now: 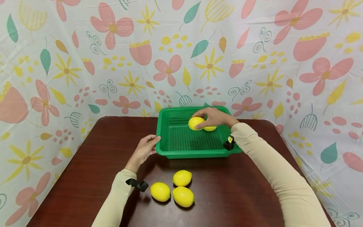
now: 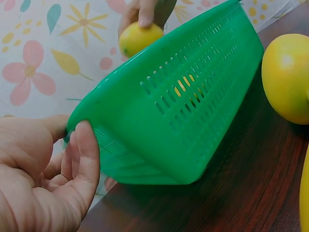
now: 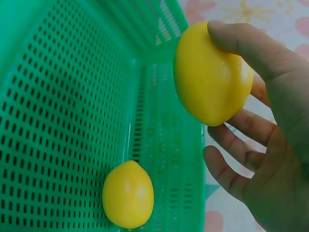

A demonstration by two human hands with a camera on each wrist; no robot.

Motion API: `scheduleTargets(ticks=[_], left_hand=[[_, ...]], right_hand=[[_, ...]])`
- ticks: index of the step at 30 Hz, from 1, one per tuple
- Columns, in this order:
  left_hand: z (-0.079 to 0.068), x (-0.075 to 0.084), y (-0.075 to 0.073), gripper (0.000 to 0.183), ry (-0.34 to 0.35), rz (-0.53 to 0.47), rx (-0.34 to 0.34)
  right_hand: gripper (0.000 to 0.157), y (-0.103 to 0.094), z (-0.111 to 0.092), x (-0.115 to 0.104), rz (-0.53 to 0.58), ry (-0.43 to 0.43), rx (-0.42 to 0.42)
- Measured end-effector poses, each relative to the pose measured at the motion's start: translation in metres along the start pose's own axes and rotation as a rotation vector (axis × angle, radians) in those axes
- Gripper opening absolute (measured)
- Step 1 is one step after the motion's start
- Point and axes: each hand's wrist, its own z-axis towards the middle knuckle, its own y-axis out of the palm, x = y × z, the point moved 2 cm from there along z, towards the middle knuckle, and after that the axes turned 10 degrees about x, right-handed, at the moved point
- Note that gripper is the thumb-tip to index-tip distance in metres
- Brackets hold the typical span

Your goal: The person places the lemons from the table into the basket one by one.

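Cream sleeves extend from the lower edge of the head view, flanking three yellow lemons grouped close together on the dark reddish-brown surface. Just beyond the fruit sits a green plastic basket with slotted walls and a perforated floor. At its left side, near the front corner, the person's left hand pinches the rim, its grip closed between thumb and fingers. Across from it, the right hand grasps a fourth lemon, its grip set with the thumb on one side and fingers on the other, and holds the fruit over the basket. Clear of it, a fifth lemon lies inside on the perforated floor, near a wall. Behind hangs a white backdrop patterned with pink and yellow flowers and green leaves.
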Motion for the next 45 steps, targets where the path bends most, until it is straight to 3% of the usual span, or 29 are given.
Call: scheduleTargets(ticks=[10, 22, 45], left_hand=[[0.002, -0.002, -0.002, 0.041, -0.003, 0.0, 0.008], [0.002, -0.002, -0.002, 0.042, 0.002, 0.007, 0.002], [0.002, 0.0, 0.0, 0.039, -0.013, -0.001, 0.015]], right_hand=[[0.054, 0.014, 0.029, 0.021, -0.012, 0.073, 0.007], [0.061, 0.043, 0.041, 0.053, -0.101, 0.209, 0.005], [0.062, 0.063, 0.047, 0.064, -0.212, 0.226, -0.003]])
